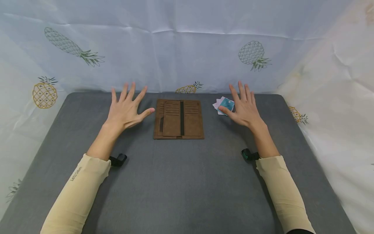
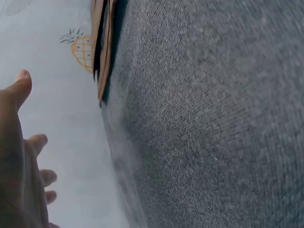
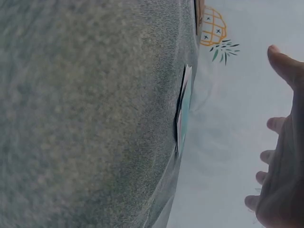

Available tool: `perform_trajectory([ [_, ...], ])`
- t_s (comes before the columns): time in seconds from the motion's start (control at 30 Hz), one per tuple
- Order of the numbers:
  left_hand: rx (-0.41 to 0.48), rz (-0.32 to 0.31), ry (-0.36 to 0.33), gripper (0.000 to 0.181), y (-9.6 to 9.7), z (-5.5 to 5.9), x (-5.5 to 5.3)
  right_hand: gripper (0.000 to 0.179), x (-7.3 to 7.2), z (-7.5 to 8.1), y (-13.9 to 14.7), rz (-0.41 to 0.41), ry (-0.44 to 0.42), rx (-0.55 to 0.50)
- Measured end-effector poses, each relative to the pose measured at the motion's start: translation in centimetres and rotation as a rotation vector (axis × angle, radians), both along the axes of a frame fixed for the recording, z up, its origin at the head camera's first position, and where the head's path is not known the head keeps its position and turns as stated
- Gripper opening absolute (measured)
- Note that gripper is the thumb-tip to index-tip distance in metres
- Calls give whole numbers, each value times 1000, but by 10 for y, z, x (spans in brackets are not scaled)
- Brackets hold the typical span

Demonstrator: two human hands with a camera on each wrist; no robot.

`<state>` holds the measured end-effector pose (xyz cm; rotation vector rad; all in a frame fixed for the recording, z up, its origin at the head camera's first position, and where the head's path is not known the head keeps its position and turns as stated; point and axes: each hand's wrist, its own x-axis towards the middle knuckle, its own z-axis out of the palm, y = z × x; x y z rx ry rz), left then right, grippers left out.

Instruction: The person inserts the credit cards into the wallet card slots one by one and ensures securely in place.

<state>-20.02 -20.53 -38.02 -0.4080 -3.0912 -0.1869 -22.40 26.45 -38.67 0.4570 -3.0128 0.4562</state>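
Observation:
A brown wallet lies opened flat on the grey table, its card slots and a dark centre strip facing up. Left of it, my left hand is held with fingers spread and the thumb pointing toward the wallet's edge; nothing is in it. To the wallet's right sits a small fanned stack of cards, the top one blue. My right hand, also spread and holding nothing, hovers beside the cards, its thumb overlapping them in the head view. In the right wrist view the cards appear edge-on, apart from the raised hand.
The grey table stretches in front of both arms. A white cloth with printed pineapples hangs at the back and sides. Each wrist carries a small black camera, one on the left and one on the right.

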Motion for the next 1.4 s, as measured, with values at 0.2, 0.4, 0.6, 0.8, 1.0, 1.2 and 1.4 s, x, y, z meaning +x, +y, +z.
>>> perform_trajectory([
  [0.2,102,-21,-85,92,3,0,1,105,-2,-1,-1,-7,-20,-40],
  [0.4,246,-44,-210,77,7,0,2,97,-3,-3,-3,-5,-74,-117],
  [0.6,398,-47,-328,68,15,-3,1,97,-8,-7,-1,-4,-128,-146],
  [0.8,445,-57,-404,69,25,-4,3,95,-13,-12,3,-35,-205,-137],
  [1.0,512,-71,-432,67,29,-4,4,100,-19,-15,7,-61,-260,-94],
  [1.2,629,-25,-467,65,32,-7,3,99,-23,-15,11,-55,-293,-56],
  [1.4,809,80,-515,66,33,-8,7,88,-26,-17,11,-74,-291,-19],
])
